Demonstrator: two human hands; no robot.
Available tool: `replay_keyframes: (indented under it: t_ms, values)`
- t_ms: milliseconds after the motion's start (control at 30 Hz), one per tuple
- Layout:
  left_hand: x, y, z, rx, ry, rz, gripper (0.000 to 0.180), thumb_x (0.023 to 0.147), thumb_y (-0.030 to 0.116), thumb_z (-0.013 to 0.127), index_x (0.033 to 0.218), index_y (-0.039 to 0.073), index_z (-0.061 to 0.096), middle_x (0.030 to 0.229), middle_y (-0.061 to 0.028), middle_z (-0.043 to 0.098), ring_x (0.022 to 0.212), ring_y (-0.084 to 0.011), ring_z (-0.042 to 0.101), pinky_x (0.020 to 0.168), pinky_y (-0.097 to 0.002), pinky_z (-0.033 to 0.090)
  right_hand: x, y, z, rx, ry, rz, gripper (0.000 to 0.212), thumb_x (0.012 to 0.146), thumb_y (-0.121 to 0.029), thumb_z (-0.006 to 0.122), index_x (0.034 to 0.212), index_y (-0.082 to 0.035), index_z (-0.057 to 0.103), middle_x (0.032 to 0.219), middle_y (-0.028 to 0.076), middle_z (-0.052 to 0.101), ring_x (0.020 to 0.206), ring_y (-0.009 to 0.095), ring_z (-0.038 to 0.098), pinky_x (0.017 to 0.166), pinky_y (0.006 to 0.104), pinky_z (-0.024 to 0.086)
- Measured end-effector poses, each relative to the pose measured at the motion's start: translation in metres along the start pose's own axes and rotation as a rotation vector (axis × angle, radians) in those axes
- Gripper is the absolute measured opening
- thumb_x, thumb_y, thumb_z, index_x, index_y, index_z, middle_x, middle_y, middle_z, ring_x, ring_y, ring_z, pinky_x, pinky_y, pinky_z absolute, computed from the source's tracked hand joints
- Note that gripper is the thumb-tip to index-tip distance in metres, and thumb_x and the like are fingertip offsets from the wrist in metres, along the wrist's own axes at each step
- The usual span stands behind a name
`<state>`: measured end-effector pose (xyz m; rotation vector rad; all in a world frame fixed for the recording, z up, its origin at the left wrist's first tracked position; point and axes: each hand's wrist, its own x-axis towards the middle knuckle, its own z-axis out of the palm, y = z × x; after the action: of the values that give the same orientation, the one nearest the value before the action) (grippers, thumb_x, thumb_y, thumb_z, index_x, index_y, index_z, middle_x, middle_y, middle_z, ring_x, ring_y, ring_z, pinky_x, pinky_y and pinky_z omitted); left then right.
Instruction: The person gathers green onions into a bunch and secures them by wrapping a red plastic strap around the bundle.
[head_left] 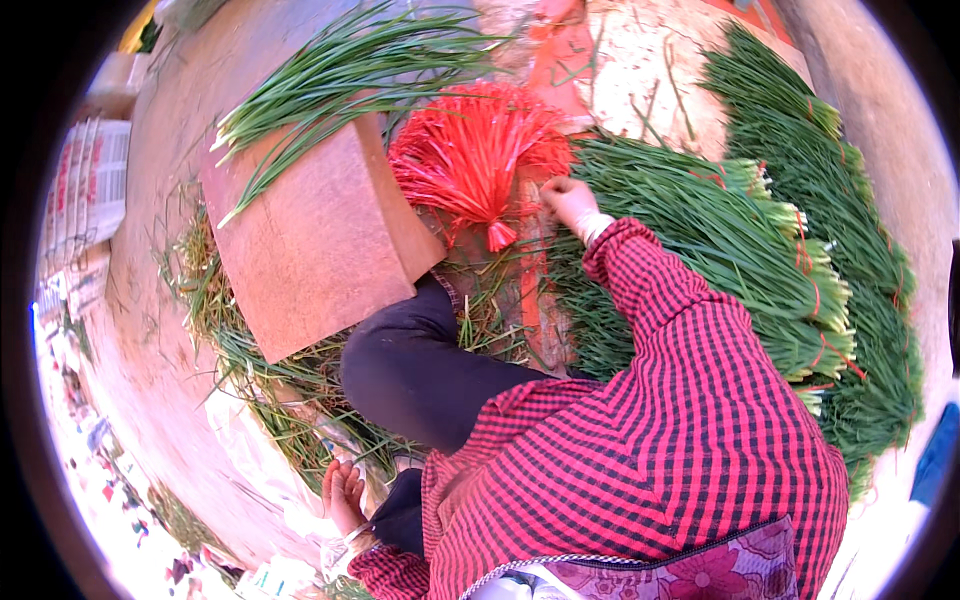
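Note:
My right hand is at the right edge of a fanned bundle of red plastic ties, its fingers pinched together; whether a single tie is between them I cannot make out. Down by my lower leg, my left hand hangs with its fingers apart and nothing in it. Loose long green garlic chives lie across the far end of a brown board in front of my knee. On my right, tied bunches of chives are heaped, with pale stem ends facing right and red ties round them.
Another long row of chive bunches runs along the far right. Chive trimmings litter the ground beneath and beside the board. White sacks stand at the left. A pale sheet lies left of my leg.

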<state>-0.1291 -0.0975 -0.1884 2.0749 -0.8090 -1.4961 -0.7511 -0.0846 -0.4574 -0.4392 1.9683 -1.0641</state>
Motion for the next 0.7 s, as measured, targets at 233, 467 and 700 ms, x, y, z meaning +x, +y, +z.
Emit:
replay_keyframes:
  t_ms: [233, 467, 700]
  values:
    - [0.005, 0.000, 0.020, -0.005, 0.036, 0.005, 0.038, 0.098, 0.020, 0.059, 0.130, 0.001, 0.054, 0.114, -0.0118, 0.067, 0.093, -0.0147, 0.066, 0.081, -0.0270, 0.054, 0.047, -0.073, 0.058, 0.032, 0.212, 0.192, 0.028, 0.082, -0.025, 0.075, 0.096, -0.003, 0.065, 0.067, 0.006, 0.063, 0.050, 0.014, 0.058, 0.047, 0.0294, 0.048]
    - [0.016, 0.109, 0.096, 0.059, -0.058, 0.279, 0.037, 0.098, 0.016, 0.056, 0.131, -0.002, 0.053, 0.115, -0.0137, 0.066, 0.099, -0.0187, 0.065, 0.091, -0.0298, 0.051, 0.067, -0.042, 0.055, 0.212, 0.204, 0.085, 0.018, 0.088, -0.020, 0.064, 0.090, -0.002, 0.066, 0.069, 0.004, 0.064, 0.049, 0.013, 0.056, 0.045, 0.0276, 0.044]
    - [-0.023, 0.233, 0.277, 0.680, -0.517, 1.200, 0.033, 0.082, 0.004, 0.066, 0.115, 0.002, 0.064, 0.115, -0.0133, 0.067, 0.110, -0.0297, 0.062, 0.099, -0.0391, 0.045, -0.056, -0.104, 0.053, 0.242, -0.332, -0.064, 0.018, 0.096, -0.017, 0.059, 0.105, -0.007, 0.071, 0.074, 0.001, 0.066, 0.055, 0.007, 0.055, 0.052, 0.0215, 0.044]
